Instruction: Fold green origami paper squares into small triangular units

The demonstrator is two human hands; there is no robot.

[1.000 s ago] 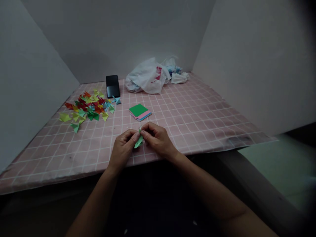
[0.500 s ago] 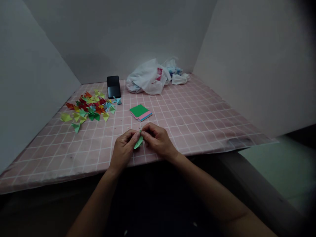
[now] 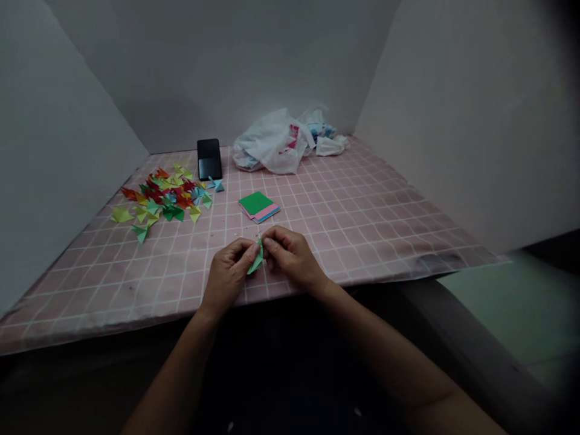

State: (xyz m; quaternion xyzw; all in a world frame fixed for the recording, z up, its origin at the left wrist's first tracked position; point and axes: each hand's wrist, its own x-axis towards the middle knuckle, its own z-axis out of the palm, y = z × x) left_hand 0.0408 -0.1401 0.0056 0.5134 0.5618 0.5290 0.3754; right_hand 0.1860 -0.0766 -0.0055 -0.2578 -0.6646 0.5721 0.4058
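Near the front edge of the table, a folded piece of light green origami paper (image 3: 256, 261) is held between my two hands. My left hand (image 3: 229, 269) pinches its left side with thumb and fingers. On the other side, the thumb and forefinger of my right hand (image 3: 292, 257) close on its upper right edge. Part of the paper is hidden behind the fingers. Just beyond my hands lies a small stack of square coloured paper (image 3: 257, 202), green on top with pink and blue showing below.
Several folded paper cranes (image 3: 167, 196) in red, yellow, green and blue lie in a pile at the left. A black phone (image 3: 209, 159) leans behind them. White plastic bags (image 3: 272, 145) sit at the back on the pink checked tablecloth (image 3: 362, 211). Pale panels enclose three sides.
My right thumb and forefinger have shifted slightly right along the green paper, and more of its upper part shows. The left hand has barely moved.
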